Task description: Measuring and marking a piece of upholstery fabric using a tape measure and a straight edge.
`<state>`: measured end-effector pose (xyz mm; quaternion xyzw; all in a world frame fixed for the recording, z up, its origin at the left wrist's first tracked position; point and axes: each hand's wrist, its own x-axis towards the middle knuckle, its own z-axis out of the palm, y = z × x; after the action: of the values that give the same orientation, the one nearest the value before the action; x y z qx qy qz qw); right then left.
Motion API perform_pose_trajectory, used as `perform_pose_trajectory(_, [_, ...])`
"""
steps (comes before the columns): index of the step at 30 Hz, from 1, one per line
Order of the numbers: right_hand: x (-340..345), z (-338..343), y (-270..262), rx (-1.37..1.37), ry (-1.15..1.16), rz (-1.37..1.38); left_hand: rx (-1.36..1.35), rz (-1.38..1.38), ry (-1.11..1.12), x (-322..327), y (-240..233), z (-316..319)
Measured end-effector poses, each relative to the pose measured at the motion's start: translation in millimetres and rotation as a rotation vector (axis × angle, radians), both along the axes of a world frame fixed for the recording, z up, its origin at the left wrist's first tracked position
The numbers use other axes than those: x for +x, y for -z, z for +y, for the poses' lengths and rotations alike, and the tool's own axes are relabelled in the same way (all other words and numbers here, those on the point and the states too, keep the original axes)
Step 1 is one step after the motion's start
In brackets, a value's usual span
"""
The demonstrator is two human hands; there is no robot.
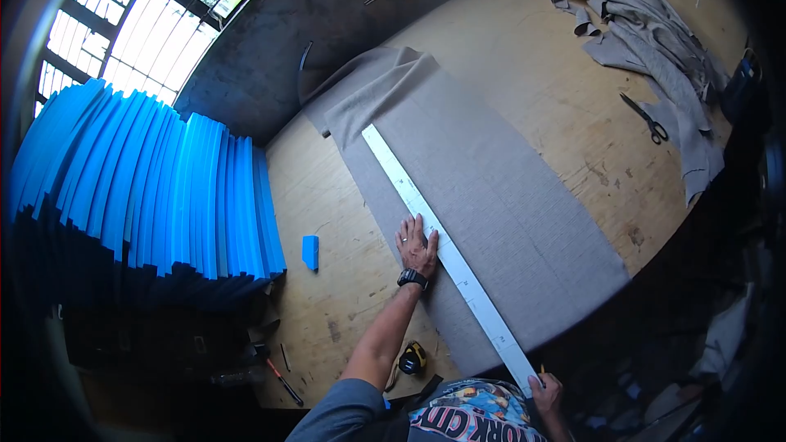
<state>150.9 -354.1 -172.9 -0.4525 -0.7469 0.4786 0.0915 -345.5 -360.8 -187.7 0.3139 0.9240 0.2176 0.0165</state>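
A long white straightedge (454, 267) with handwritten marks lies lengthwise on a strip of grey woven fabric (522, 215). My left hand (419, 250), with a ring and a black watch, rests flat on the fabric, fingertips against the straightedge's left side near its middle. At the near end, by the table's edge, my right hand (548, 394) has its fingers curled around the straightedge's end. A thin yellow stick, apparently a pencil (542, 369), pokes up from that hand. The fabric's far end is folded over in loose creases.
Tall stacked blue foam sheets (196, 196) stand at the left, near a small blue foam offcut (311, 252). A tape measure (412, 358) and an orange-and-black tool (284, 382) lie near the front edge. Black scissors (645, 118) and heaped grey fabric scraps (657, 43) are at the right.
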Motion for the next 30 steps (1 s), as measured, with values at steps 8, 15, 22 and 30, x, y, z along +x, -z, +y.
perform_pose_trajectory(8, [0.9, -3.3, -29.8, -0.105, 0.024, -0.048, 0.048, 0.000, 0.002, 10.4, 3.4, -8.2])
perform_pose_trajectory(15, [-5.9, 0.1, -21.6, -0.094, -0.024, -0.068, 0.084, 0.050, 0.026, 5.2, 7.5, -0.4])
perform_pose_trajectory(22, [-12.3, -1.0, -27.3, -0.096, 0.028, -0.001, 0.123, 0.098, 0.039, -10.8, 13.1, -4.0])
perform_pose_trajectory(30, [-3.6, -0.7, -17.9, -0.075, 0.024, -0.008, 0.035, 0.075, 0.043, -2.1, 16.0, -7.0])
